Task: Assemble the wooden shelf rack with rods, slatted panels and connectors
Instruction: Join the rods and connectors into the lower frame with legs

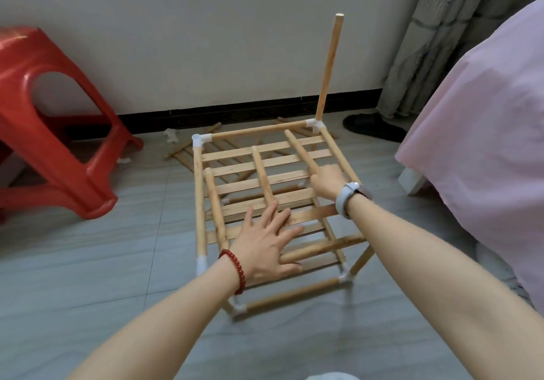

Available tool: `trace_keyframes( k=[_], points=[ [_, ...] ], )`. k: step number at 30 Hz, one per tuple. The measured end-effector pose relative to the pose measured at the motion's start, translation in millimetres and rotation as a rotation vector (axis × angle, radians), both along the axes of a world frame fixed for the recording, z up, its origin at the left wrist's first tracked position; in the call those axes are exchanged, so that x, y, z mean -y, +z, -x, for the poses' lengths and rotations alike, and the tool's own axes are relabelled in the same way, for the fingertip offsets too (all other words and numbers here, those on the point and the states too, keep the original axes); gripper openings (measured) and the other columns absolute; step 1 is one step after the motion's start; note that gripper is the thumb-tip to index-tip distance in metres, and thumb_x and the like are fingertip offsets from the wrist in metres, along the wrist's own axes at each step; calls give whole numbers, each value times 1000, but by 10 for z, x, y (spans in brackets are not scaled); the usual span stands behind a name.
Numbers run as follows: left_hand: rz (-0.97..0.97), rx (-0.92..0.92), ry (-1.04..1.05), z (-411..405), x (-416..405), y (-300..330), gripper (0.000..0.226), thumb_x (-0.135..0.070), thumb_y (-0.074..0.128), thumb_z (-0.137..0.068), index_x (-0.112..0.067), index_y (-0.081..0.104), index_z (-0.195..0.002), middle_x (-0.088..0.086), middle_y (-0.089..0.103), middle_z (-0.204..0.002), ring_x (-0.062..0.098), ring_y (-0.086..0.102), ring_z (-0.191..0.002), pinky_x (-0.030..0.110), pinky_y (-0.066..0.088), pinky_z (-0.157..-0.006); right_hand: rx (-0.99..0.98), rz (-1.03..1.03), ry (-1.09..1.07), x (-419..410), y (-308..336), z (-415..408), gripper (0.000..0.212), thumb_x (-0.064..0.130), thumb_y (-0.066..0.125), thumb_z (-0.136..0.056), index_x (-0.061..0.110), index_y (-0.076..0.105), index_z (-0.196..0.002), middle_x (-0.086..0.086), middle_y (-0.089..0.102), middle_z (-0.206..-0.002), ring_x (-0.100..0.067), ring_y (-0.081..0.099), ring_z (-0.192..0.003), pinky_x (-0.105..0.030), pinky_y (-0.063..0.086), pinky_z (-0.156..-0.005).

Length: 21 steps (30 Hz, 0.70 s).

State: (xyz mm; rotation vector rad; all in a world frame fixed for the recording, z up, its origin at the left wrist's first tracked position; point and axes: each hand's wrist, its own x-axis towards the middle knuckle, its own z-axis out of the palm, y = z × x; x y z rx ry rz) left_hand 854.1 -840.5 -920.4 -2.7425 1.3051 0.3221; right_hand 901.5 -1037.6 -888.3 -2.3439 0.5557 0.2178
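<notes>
A single wide-angle view is given, taken from the person's head and directed forward and down. The left hand [266, 247] and right hand [326, 180] are seen close below, on the wooden rack [203, 203]; beyond the hands, the wall [206, 26] is faced. Straight lines are bowed toward the frame edges.

Bare forearms — red bead bracelet [234, 270] on left wrist, pale grey watch [350, 195] on right.
</notes>
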Motion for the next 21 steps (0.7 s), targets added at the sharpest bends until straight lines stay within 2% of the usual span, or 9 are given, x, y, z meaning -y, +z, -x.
trace_keyframes(
  k=[2, 4, 5, 7, 9, 12, 15, 21],
  points=[
    [18, -10, 6, 12, 106, -8, 77, -73, 32, -83, -38, 10, -148, 2, -2, -159, 24, -18, -143, 59, -7, -110, 90, -274, -107, 31, 113, 121, 17, 14, 38, -96, 13, 48, -82, -1, 50, -75, -12, 56, -62, -18, 42, -47],
    [33, -25, 29, 27, 176, -10, 77, -71, 37, -84, -37, 11, -148, 2, -1, -158, 24, -18, -143, 61, -5, -110, 300, -466, -168, 118, 212, 392, 8, 13, 41, -95, 16, 45, -101, 1, 50, -81, -6, 53, -60, -17, 43, -50],
    [36, -34, 43, 21, 181, -9, 77, -69, 39, -84, -37, 11, -148, 1, 0, -158, 24, -18, -143, 62, -4, -111, 409, -533, -168, 176, 250, 536, 14, 12, 44, -95, 20, 43, -106, 0, 52, -84, -6, 54, -63, -18, 46, -54],
    [45, -39, 53, 37, 195, -1, 76, -68, 40, -84, -37, 11, -147, 0, 0, -158, 24, -18, -143, 63, -3, -111, 589, -570, -144, 306, 352, 806, 19, 10, 49, -94, 26, 46, -103, 2, 55, -78, -5, 56, -61, -17, 51, -58],
    [43, -28, 52, 57, 200, 8, 75, -66, 40, -85, -37, 10, -148, 0, 0, -158, 24, -18, -143, 63, -2, -111, 739, -507, -168, 403, 462, 984, 17, 9, 51, -93, 26, 51, -96, 8, 54, -64, -4, 54, -54, -17, 49, -55],
    [35, -1, 62, 89, 223, -1, 74, -63, 40, -86, -37, 8, -148, 0, -1, -158, 25, -18, -143, 63, -2, -111, 917, -524, -351, 514, 551, 1101, 17, 16, 50, -94, 22, 51, -78, 11, 47, -49, -8, 45, -47, -24, 41, -49],
    [35, 15, 58, 92, 237, -8, 73, -61, 41, -87, -38, 8, -148, 0, -2, -158, 25, -19, -142, 64, -2, -111, 944, -614, -485, 583, 512, 1131, 31, 25, 46, -96, 19, 40, -67, 10, 40, -46, -9, 39, -43, -24, 37, -46],
    [46, 17, 57, 74, 243, -33, 74, -60, 42, -86, -39, 5, -148, -1, -2, -158, 25, -20, -142, 65, 0, -110, 810, -474, -494, 501, 155, 1216, 34, 25, 42, -99, 17, 37, -66, 0, 39, -52, -7, 41, -44, -18, 41, -46]
  ],
)
